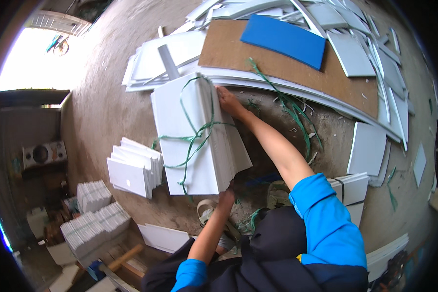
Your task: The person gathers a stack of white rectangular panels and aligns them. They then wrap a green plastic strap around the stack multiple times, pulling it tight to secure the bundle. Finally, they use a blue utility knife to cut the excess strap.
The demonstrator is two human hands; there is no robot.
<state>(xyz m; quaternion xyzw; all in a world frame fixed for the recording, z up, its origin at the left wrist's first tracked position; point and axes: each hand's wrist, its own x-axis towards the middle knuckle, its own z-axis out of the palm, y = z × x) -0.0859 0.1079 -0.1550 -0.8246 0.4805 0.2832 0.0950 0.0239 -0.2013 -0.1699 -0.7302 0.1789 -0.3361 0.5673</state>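
Both of my hands grip a thick bundle of white boards (182, 112), which stands in front of me, tied crosswise with green plastic twine (198, 132). My right hand (228, 101) is closed at the far right edge, its fingertips partly hidden by the boards. Down at the near end, my left hand (226, 198) holds the lower corner, with most of its fingers hidden under the bundle. The stack leans, and some boards fan out on its right side. Loose twine ends hang over the near edge.
A smaller group of white boards (129, 170) stands to the left. Neat white stacks (95, 224) sit at the lower left. Beyond the bundle lie a brown board (224, 46), a blue panel (284, 40) and many white offcuts. Loose green strands (297, 114) trail across the floor.
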